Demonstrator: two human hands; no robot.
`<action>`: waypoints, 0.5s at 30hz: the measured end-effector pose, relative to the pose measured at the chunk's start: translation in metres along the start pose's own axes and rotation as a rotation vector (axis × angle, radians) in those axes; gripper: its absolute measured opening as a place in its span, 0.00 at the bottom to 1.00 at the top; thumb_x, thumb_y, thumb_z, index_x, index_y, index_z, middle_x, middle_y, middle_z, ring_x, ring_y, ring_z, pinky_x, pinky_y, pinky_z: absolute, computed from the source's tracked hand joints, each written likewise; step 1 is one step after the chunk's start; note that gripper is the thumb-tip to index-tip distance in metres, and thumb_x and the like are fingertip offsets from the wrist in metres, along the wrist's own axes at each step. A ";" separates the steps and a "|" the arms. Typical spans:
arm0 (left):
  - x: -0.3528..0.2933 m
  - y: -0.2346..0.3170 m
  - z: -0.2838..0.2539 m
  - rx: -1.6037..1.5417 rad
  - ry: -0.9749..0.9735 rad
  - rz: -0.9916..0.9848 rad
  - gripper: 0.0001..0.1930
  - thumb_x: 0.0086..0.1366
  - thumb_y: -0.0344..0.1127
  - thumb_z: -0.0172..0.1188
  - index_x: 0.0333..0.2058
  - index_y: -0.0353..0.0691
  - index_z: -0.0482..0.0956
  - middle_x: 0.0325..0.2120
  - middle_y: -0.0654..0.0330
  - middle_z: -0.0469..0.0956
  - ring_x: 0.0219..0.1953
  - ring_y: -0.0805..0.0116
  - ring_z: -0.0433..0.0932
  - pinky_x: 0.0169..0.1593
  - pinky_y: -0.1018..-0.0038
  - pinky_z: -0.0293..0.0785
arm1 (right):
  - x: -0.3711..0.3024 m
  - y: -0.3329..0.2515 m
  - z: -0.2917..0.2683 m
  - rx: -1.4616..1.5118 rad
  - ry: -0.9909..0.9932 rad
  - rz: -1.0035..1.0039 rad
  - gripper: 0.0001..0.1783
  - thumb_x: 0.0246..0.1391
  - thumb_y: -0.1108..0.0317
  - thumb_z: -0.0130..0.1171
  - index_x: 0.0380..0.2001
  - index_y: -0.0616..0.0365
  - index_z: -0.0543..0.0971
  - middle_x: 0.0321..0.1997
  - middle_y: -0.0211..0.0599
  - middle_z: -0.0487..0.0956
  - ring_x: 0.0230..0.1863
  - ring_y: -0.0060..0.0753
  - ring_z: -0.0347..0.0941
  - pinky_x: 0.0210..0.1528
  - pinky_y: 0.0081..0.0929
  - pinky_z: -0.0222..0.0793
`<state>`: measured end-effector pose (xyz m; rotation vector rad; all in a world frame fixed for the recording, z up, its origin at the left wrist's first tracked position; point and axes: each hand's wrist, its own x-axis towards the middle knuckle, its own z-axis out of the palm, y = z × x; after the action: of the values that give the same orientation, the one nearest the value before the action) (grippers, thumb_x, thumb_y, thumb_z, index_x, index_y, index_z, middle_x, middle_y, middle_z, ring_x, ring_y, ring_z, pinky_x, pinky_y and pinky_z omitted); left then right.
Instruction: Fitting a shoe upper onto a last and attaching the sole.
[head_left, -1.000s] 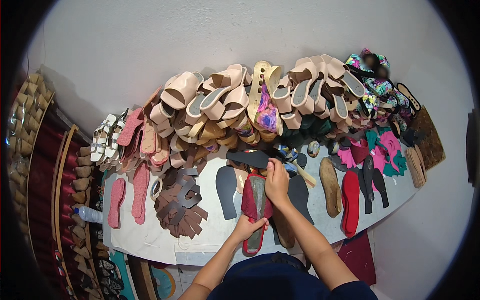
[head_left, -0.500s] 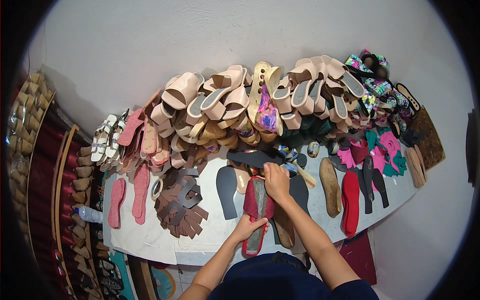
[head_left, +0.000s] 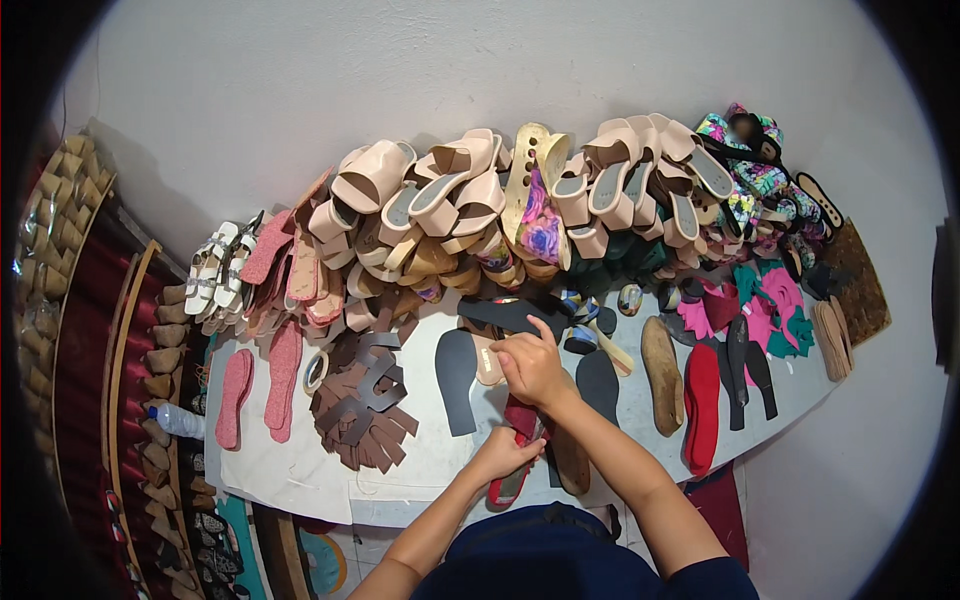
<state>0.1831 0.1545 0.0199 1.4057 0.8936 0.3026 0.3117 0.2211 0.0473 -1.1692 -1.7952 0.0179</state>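
Note:
My left hand (head_left: 508,454) is closed round a red sandal (head_left: 509,487), held sole up with grey showing inside its red rim near the table's front edge. Dark red upper material (head_left: 520,415) shows between my two hands. My right hand (head_left: 530,367) is over the sandal's far end and hides it. Its index finger sticks out while the others curl in; what they hold, if anything, is hidden. Just beyond lie a black sole (head_left: 512,316) and a beige insole (head_left: 488,364). A wooden shoe last (head_left: 571,462) rests beside the sandal, partly under my right forearm.
Beige heeled sandals (head_left: 470,195) are heaped along the wall. Brown strips (head_left: 362,415) and pink soles (head_left: 284,385) lie to the left. A red sole (head_left: 703,410), another wooden last (head_left: 661,375) and fabric scraps (head_left: 775,300) lie to the right. A shelf of lasts (head_left: 165,370) stands far left.
My right hand has shifted slightly left and nearer, its index finger now raised. It now covers more of the sandal. My left hand still grips the sandal, turned more over it.

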 end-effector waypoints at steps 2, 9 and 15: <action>0.000 -0.005 0.002 -0.039 -0.001 -0.008 0.08 0.55 0.32 0.54 0.25 0.32 0.73 0.18 0.62 0.74 0.21 0.76 0.74 0.27 0.79 0.70 | -0.002 0.000 0.005 0.009 0.027 0.006 0.13 0.47 0.60 0.48 0.23 0.58 0.76 0.21 0.35 0.75 0.28 0.35 0.71 0.52 0.41 0.52; 0.005 -0.027 0.002 -0.144 -0.037 -0.054 0.07 0.55 0.32 0.54 0.27 0.32 0.73 0.18 0.63 0.74 0.21 0.76 0.73 0.28 0.79 0.70 | 0.004 0.014 0.006 0.729 -0.249 0.701 0.28 0.56 0.51 0.33 0.24 0.63 0.76 0.25 0.39 0.77 0.30 0.39 0.73 0.42 0.32 0.63; 0.006 -0.022 0.006 -0.060 -0.038 -0.022 0.08 0.55 0.33 0.55 0.26 0.33 0.74 0.18 0.63 0.74 0.21 0.77 0.73 0.28 0.79 0.69 | 0.000 0.016 0.002 0.113 -0.432 0.434 0.31 0.57 0.50 0.31 0.18 0.59 0.77 0.11 0.37 0.73 0.17 0.40 0.71 0.25 0.28 0.66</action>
<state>0.1841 0.1496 -0.0033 1.3407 0.8617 0.2827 0.3214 0.2305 0.0385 -1.5339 -1.8335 0.6606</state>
